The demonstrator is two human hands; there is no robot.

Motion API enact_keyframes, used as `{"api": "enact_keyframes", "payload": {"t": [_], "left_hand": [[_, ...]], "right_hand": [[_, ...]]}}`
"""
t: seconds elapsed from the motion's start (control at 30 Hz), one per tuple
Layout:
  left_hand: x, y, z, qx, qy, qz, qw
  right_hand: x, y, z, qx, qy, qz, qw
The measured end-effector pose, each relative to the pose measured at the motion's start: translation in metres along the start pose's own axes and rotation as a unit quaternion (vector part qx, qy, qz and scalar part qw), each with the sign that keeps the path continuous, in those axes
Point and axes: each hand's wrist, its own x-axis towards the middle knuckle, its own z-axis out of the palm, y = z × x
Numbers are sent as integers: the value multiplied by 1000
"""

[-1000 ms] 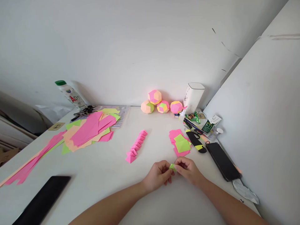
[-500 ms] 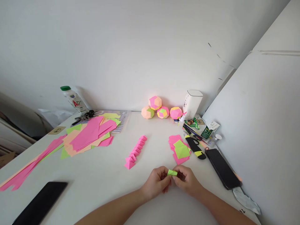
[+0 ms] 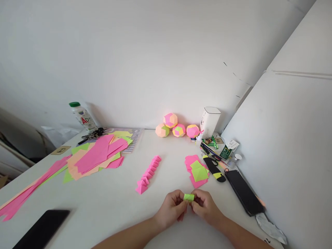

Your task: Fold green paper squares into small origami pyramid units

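Between my two hands is a small folded piece of green paper. My left hand pinches its left end, and my right hand pinches the right end. Both hands are close together near the table's front edge, and the fingers partly cover the paper's lower side. Just beyond them lie pink paper squares with green paper squares on top. To the left a slanting row of folded pink paper pieces rests on the table.
Four-sided clutter stands right: a utility knife, a black phone and a white box. Faceted paper balls sit by the wall. Paper offcuts, a bottle and a black tablet-like slab are at left.
The green paper has turned slightly in my fingers and now shows a flatter, broader face. Both hands keep their pinch. The whole view has shifted a little, with the table lower in it.
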Motion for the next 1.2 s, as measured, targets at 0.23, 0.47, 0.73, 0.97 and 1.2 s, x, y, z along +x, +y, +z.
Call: {"api": "enact_keyframes", "payload": {"t": [0.23,0.47,0.73,0.97,1.2], "left_hand": [[2,-2,-4,-41,-9,14,999],[1,4,-4,-49,6,38,998],[-1,5,-2,-13,34,32,999],[-2,11,-8,-75,-17,23,997],[-2,14,-11,-27,-77,-28,996]], "right_hand": [[3,4,-9,86,-43,14,995],[6,5,-16,113,-84,25,990],[5,4,-9,73,-26,-3,997],[1,5,-8,-51,49,-136,988],[3,4,-8,-160,80,-336,925]]}}
